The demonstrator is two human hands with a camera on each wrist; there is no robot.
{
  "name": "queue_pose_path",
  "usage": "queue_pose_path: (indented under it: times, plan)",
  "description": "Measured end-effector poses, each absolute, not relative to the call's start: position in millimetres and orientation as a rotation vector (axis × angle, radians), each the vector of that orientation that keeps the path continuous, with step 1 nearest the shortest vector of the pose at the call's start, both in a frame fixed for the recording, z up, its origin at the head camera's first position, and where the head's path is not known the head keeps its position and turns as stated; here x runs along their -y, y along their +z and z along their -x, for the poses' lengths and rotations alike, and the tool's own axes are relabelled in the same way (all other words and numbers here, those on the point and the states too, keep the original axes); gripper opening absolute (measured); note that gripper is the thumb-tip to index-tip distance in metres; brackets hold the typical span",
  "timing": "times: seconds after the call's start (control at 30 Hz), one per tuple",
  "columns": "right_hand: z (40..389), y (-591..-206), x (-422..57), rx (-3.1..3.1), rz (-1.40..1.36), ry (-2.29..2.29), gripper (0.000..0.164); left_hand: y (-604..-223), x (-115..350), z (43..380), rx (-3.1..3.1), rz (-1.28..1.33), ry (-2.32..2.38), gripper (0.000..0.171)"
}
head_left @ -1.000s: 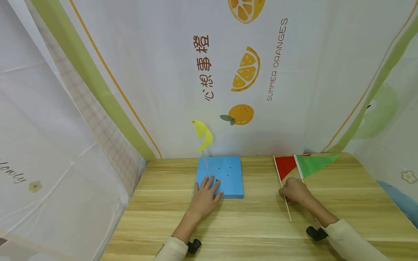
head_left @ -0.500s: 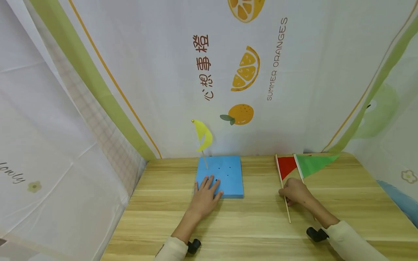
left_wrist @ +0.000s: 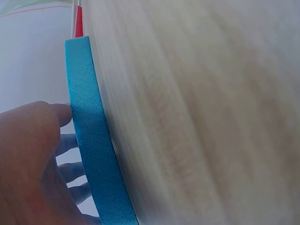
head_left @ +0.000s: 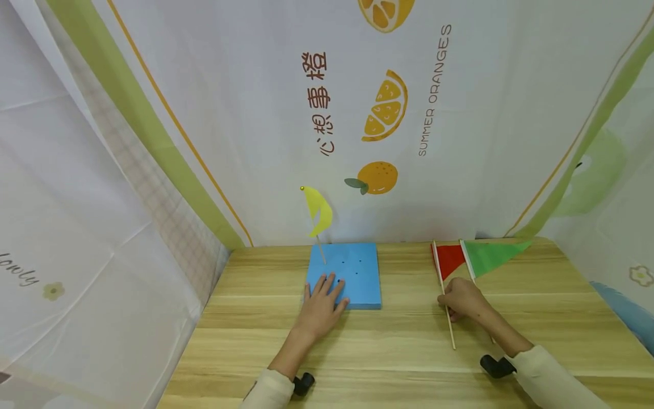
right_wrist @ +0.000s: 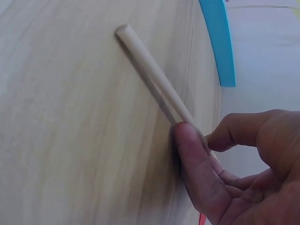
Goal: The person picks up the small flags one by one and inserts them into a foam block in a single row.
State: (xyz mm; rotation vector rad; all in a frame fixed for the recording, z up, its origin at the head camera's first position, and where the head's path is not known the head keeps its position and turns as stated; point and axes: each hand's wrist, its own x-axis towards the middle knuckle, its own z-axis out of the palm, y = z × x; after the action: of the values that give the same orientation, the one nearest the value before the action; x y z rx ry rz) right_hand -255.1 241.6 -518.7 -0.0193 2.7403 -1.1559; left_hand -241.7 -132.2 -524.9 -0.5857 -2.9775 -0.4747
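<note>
A square blue foam block (head_left: pixel 365 292) with several small holes lies near the table's back edge. My left hand (head_left: pixel 318 313) rests on its near left part, fingers straight and spread; in the left wrist view the fingertips meet the block's (left_wrist: pixel 89 112) face. From the block's back left rises a thin stick bearing a yellow flag (head_left: pixel 323 213). Over at the right, my right hand (head_left: pixel 464 298) pinches the wooden stick (right_wrist: pixel 154 72) of a red flag (head_left: pixel 449 261) between thumb and fingers. A green flag (head_left: pixel 493 257) lies beside it, its stick partly hidden under that hand.
The wooden table (head_left: pixel 388 352) ends at the back against a white curtain (head_left: pixel 245 113) printed with oranges. Black wrist devices (head_left: pixel 495 366) sit by both sleeves. More white cloth (head_left: pixel 102 255) hangs along the left side.
The red flag's stick has turned slightly in my right hand, its top shifting a little to the right. My left hand has stayed in place on the block.
</note>
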Motion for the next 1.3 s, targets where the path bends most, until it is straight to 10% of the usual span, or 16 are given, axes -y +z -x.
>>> queue_pose_path:
  times: [1.3]
  plan:
    - [259, -479, -244, -2.893, 0.182, -1.287, 0.012, -525, 131, 242, 2.972, 0.588, -0.484, 0.057]
